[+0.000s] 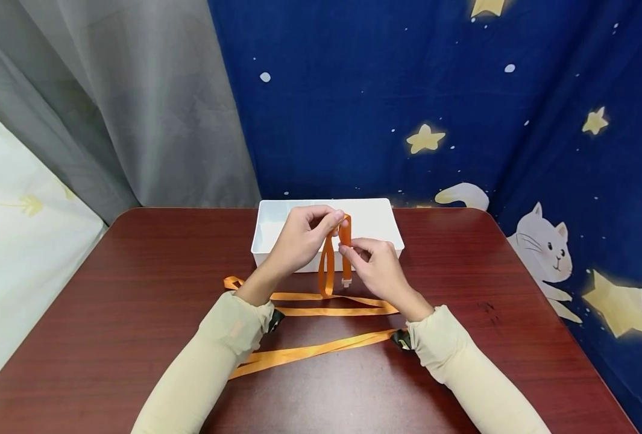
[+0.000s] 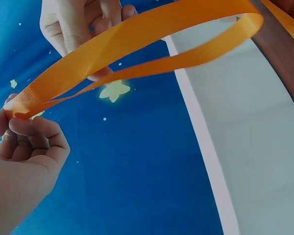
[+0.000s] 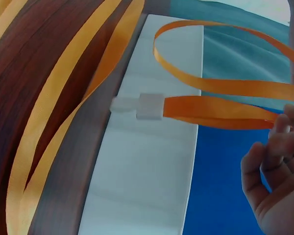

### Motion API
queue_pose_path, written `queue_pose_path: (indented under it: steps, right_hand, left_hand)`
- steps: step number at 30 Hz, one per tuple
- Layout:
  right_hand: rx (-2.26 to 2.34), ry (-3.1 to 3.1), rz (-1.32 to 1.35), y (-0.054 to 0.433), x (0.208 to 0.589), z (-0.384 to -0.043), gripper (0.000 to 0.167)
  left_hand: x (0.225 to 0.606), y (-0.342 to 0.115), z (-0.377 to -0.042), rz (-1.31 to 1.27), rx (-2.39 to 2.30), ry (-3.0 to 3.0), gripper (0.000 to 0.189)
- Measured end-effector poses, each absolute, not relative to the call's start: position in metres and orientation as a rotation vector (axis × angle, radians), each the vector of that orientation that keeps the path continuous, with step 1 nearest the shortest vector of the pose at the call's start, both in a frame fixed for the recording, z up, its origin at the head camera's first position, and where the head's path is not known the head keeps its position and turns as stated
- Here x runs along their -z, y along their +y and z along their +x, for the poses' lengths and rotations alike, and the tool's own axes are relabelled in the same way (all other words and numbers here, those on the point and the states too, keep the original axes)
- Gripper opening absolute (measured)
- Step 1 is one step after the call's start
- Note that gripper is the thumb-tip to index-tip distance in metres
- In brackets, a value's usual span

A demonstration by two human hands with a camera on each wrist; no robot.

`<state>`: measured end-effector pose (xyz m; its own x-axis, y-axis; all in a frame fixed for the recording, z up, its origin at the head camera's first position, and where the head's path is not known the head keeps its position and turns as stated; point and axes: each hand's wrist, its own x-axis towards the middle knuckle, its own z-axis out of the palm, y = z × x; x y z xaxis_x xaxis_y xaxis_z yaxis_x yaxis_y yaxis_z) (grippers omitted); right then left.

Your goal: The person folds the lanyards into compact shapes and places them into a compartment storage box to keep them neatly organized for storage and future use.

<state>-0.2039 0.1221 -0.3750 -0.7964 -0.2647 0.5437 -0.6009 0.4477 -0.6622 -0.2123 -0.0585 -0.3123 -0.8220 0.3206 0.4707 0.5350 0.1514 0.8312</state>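
Thumb and fingers of my left hand pinch an orange lanyard at the top of a hanging loop, above the front of a white box. Slightly lower and to the right, my right hand pinches the same strap. A pale plastic clip hangs from the strap's lower end. In the left wrist view the flat band loops out from the left fingertips, and the right hand's fingers lie behind it.
Long orange straps lie across the dark red wooden table under and between the forearms. The white box stands at the table's back edge, before a blue star-patterned curtain. A grey curtain hangs at the left.
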Motion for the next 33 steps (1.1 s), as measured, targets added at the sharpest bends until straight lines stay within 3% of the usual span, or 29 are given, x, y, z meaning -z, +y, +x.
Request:
queue_pose_path:
  steps: [14,23,29,33]
  right_hand:
    - [-1.723,-2.395,0.890,0.123,0.369,-0.201,0.018]
    - [-1.716,-2.510,0.869,0.117,0.366,-0.201,0.020]
    - [-1.763,-2.509,0.913,0.115,0.343,-0.188,0.023]
    - [-1.755,-2.473,0.949,0.115,0.336,-0.183,0.018]
  left_hand:
    - [0.308,-0.060,-0.212,-0.820,1.748,-2.254,0.024]
    - [0.304,-0.059,-0.211,-0.842,1.747,-2.252,0.026]
    - [0.301,-0.060,-0.210,-0.849,1.782,-2.251,0.026]
    - [0.300,-0.060,-0.211,-0.867,1.797,-2.228,0.026]
